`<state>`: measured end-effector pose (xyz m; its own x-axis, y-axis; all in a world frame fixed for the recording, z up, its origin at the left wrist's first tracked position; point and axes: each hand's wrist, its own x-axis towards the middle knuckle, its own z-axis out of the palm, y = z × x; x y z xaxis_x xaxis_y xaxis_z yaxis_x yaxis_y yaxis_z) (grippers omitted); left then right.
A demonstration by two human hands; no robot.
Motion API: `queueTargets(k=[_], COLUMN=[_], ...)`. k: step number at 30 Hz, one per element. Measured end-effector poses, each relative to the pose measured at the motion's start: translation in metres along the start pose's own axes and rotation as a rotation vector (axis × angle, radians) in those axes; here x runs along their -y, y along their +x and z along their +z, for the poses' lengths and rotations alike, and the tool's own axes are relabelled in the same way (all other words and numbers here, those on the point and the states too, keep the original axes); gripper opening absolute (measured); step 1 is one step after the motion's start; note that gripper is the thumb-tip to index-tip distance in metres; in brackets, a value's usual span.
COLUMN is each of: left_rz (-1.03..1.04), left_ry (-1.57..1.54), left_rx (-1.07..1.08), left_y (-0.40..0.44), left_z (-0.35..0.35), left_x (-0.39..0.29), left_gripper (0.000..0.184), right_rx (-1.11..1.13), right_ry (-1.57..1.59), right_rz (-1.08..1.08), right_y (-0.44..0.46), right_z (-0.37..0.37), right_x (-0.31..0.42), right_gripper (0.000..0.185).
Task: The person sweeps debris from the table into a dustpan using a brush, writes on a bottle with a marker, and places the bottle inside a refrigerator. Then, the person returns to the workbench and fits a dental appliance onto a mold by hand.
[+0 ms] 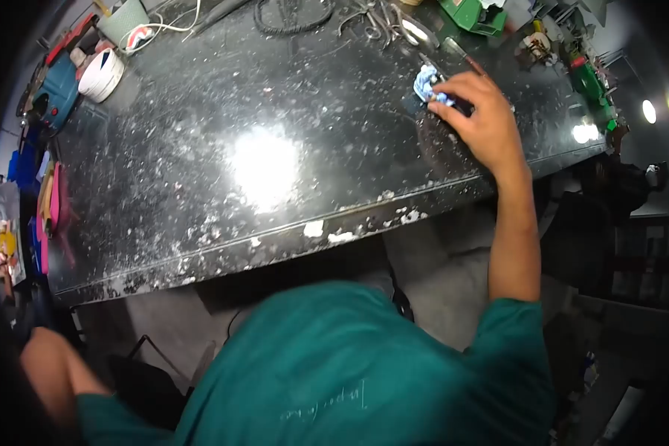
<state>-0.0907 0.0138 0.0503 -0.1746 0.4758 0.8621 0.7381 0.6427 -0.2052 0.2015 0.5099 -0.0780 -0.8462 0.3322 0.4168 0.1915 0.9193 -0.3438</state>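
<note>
My right hand (479, 111) reaches over the far right part of the dark worktop. Its thumb and index finger pinch the near side of a small crumpled blue-and-white piece (425, 82), which looks like cloth or a wipe. The other fingers are curled, and whatever lies under them is hidden. Just beyond that hand lies a thin brush-like tool (464, 56). Of my left arm, only the bent part by the elbow shows at the lower left. The left hand itself is lost in the dark edge of the view.
The black worktop (178, 149) is scuffed and speckled, with a bright glare spot. Pliers and similar hand tools (375, 21) lie at the back, near a green bin (472, 16). A white round container (101, 76) and a blue-green box (58, 93) stand left. Pink-edged trays (52, 201) line the left edge.
</note>
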Motion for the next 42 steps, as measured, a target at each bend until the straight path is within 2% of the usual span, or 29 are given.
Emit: queueTargets(k=[3, 5, 7, 8, 9, 11, 12, 13, 14, 15, 17, 18, 22, 25, 26, 29, 30, 31, 33, 34, 35, 37, 38, 42], left_rz=[-0.079, -0.112, -0.147, -0.177, -0.272, -0.658, -0.774, -0.894, -0.963, -1.083, -1.211, -1.177, -1.447, -1.424, -1.505, -1.518, -1.403, -1.207, -0.831, -0.779, -0.668, -0.634, -0.632, -0.633], left_ry=[-0.26, -0.589, -0.962, -0.883, -1.103, -1.55, -1.681, -1.81, -1.88, -2.219, -2.325, -2.528, -2.5, -2.584, -2.531, -2.544, -2.632, -2.351, -1.785, -1.657, -1.504, -1.44, -1.409, -1.328], left_rx=[-0.238, -0.299, -0.073, 0.242, 0.314, 0.374, 0.368, 0.366, 0.307, 0.37, 0.507, 0.576, 0.711, 0.759, 0.74, 0.758, 0.762, 0.713, 0.587, 0.409, 0.431, 0.409, 0.411, 0.428], left_y=[0.004, 0.01, 0.016, 0.023, 0.012, 0.003, -0.007, -0.011, -0.017, -0.029, -0.01, -0.016, 0.0, -0.006, -0.005, -0.004, -0.005, -0.009, -0.016, -0.016, -0.013, -0.018, -0.02, -0.02], left_z=[0.035, 0.073, 0.112, 0.117, 0.144, 0.165, 0.182, 0.19, 0.193, 0.205, 0.185, 0.192, 0.174, 0.177, 0.174, 0.174, 0.176, 0.178, 0.181, 0.18, 0.176, 0.181, 0.183, 0.184], left_x=[-0.043, -0.09, -0.145, -0.17, -0.176, -0.191, -0.188, -0.184, -0.185, -0.173, -0.18, -0.174, -0.176, -0.172, -0.173, -0.171, -0.169, -0.171, -0.177, -0.184, -0.182, -0.178, -0.176, -0.173], left_gripper=[0.04, 0.042, 0.043, 0.049, 0.056, 0.051, 0.044, 0.039, 0.032, 0.04, 0.051, 0.064, 0.07, 0.065, 0.063, 0.066, 0.049, 0.044, 0.048, 0.064, 0.06, 0.057, 0.056, 0.053], right_rx=[-0.006, 0.049, 0.248, 0.27, 0.301, 0.279, 0.233, 0.29, 0.283, 0.275, -0.214, -0.206, -0.217, -0.283, -0.281, -0.237, -0.238, -0.251, -0.275, -0.224, -0.161, -0.03, 0.059, 0.052], right_ry=[0.251, 0.681, 0.948, 1.018, 1.086, 1.212, 1.108, 1.266, 1.146, 1.025, 0.672, 0.653, 0.529, 0.529, 0.551, 0.64, 0.643, 0.685, 0.767, 0.835, 0.915, 1.076, 1.067, 1.017], right_rz=[0.031, 0.087, 0.178, 0.182, 0.187, 0.075, 0.004, 0.085, 0.086, 0.092, -0.343, -0.327, -0.342, -0.368, -0.349, -0.264, -0.264, -0.243, -0.205, -0.171, -0.141, -0.08, -0.128, -0.263], right_y=[0.037, 0.063, 0.095, 0.109, 0.122, 0.141, 0.149, 0.148, 0.145, 0.141, 0.133, 0.127, 0.129, 0.136, 0.137, 0.137, 0.136, 0.137, 0.138, 0.137, 0.136, 0.133, 0.133, 0.132], right_z=[-0.005, 0.011, 0.031, 0.044, 0.057, 0.097, 0.12, 0.119, 0.116, 0.113, 0.129, 0.121, 0.105, 0.112, 0.113, 0.118, 0.118, 0.118, 0.118, 0.116, 0.112, 0.107, 0.106, 0.11], right_x=[0.035, 0.078, 0.118, 0.136, 0.152, 0.168, 0.169, 0.182, 0.189, 0.19, 0.184, 0.185, 0.181, 0.172, 0.17, 0.167, 0.166, 0.165, 0.165, 0.165, 0.167, 0.171, 0.169, 0.173], right_gripper=[0.025, 0.026, 0.027, 0.025, 0.024, 0.025, 0.026, 0.025, 0.023, 0.02, 0.015, 0.011, 0.012, 0.013, 0.013, 0.014, 0.014, 0.014, 0.013, 0.014, 0.016, 0.02, 0.033, 0.043])
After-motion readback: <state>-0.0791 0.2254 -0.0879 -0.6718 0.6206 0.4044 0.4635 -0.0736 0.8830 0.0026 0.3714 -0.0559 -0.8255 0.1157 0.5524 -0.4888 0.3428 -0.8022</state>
